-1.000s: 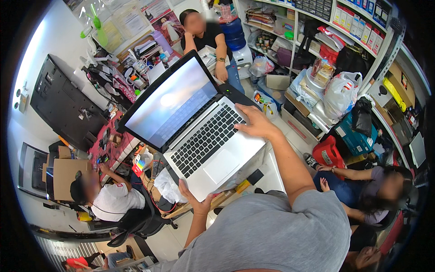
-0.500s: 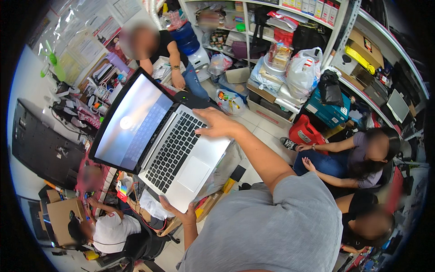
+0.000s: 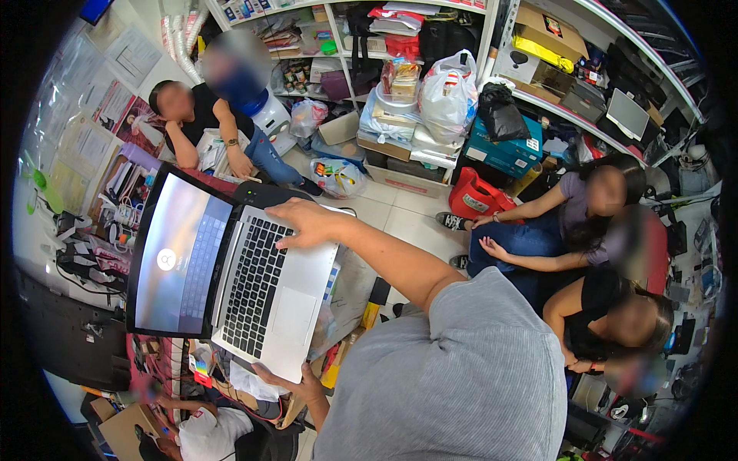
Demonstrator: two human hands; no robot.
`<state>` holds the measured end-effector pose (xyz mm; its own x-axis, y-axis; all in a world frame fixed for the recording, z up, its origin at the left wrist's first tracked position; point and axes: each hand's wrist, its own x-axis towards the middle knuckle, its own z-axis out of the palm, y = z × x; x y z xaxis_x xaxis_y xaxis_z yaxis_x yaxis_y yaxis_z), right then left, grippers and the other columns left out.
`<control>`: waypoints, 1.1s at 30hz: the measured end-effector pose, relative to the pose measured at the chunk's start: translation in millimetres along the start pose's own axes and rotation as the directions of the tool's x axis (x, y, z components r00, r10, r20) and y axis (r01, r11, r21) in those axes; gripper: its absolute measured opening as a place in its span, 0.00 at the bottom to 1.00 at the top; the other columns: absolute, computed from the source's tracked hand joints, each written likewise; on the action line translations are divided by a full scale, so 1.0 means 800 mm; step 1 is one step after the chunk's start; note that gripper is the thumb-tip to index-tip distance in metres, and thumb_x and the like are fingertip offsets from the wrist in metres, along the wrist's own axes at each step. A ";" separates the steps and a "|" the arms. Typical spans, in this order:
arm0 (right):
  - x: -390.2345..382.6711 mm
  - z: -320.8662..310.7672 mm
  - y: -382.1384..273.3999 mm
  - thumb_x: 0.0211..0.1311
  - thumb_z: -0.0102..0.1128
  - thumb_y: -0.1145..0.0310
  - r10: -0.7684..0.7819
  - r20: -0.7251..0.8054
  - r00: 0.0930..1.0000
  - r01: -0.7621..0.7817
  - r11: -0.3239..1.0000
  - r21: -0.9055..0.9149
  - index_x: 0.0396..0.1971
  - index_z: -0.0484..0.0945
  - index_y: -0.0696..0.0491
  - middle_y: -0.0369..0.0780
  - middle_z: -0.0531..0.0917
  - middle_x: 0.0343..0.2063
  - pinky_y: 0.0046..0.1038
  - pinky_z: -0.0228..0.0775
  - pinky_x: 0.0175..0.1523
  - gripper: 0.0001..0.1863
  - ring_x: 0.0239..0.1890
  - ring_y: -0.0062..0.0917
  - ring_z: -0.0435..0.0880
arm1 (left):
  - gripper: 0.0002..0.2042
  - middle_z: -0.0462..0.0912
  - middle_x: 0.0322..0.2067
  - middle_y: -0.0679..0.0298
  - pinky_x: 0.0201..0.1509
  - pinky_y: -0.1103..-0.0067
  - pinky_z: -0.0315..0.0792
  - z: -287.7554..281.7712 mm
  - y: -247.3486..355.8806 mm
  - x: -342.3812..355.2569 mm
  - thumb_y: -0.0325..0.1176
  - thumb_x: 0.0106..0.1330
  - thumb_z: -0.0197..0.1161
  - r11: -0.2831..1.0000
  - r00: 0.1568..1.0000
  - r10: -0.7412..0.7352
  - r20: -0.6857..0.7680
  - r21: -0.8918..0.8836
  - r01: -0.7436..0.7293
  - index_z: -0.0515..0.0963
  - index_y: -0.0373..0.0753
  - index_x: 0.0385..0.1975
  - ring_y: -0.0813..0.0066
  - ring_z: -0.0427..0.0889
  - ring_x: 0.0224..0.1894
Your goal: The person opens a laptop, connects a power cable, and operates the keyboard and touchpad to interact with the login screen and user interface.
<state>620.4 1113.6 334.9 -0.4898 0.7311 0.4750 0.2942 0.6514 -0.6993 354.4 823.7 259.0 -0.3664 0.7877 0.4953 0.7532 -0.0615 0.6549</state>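
Observation:
A silver laptop (image 3: 292,307) with black keys is opened wide in front of me, tilted in the view. Its lit screen (image 3: 181,250) has a blurred blue-beige background, a round white icon and a faint grid of keys. My left hand (image 3: 296,384) grips the laptop's near lower corner, with its fingers partly hidden beneath the base. Across the upper end of the keyboard lies my right hand (image 3: 311,223), palm down and fingers spread. One finger of it touches the keys, while the other fingertips reach the laptop's edge.
A seated person (image 3: 207,115) leans beside the far table; two more sit at right, and another person (image 3: 215,430) is at lower left. Shelves (image 3: 346,54), white plastic bags (image 3: 446,92), a teal box (image 3: 503,146) and a red bag (image 3: 477,192) stand across the tiled floor.
The whole view has shifted, so the laptop and both hands appear further left and lower. My left hand still grips the corner, and my right hand stays on the keyboard.

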 end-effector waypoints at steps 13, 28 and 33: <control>0.018 -0.022 -0.006 0.59 0.66 0.47 0.061 -0.066 0.996 -0.064 0.997 -0.037 0.68 0.61 0.63 0.58 0.64 0.67 0.40 0.54 0.73 0.46 0.70 0.50 0.62 | 0.58 0.42 0.72 0.42 0.76 0.56 0.43 -0.004 0.005 -0.002 0.70 0.58 0.60 0.999 0.998 0.023 0.056 0.024 -0.024 0.40 0.32 0.75 0.47 0.43 0.76; 0.035 0.000 0.032 0.72 0.51 0.50 0.278 -0.147 0.949 -0.219 0.919 0.327 0.64 0.70 0.58 0.49 0.79 0.58 0.34 0.68 0.64 0.31 0.59 0.39 0.79 | 0.59 0.46 0.72 0.43 0.75 0.51 0.43 -0.004 -0.002 -0.004 0.71 0.52 0.62 0.997 1.000 0.012 0.009 0.080 -0.013 0.45 0.33 0.74 0.43 0.45 0.75; 0.049 -0.004 0.014 0.73 0.47 0.48 0.342 -0.120 0.932 -0.327 0.937 0.123 0.59 0.77 0.54 0.48 0.83 0.53 0.37 0.68 0.62 0.28 0.56 0.44 0.81 | 0.61 0.48 0.72 0.43 0.74 0.50 0.44 -0.005 -0.003 -0.004 0.72 0.50 0.63 0.995 1.000 0.016 0.002 0.094 -0.016 0.46 0.33 0.74 0.42 0.46 0.74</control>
<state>606.7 1150.0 347.4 -0.2574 0.9284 0.2681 0.3351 0.3460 -0.8764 351.4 819.0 257.9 -0.3530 0.7880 0.5045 0.8069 -0.0166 0.5905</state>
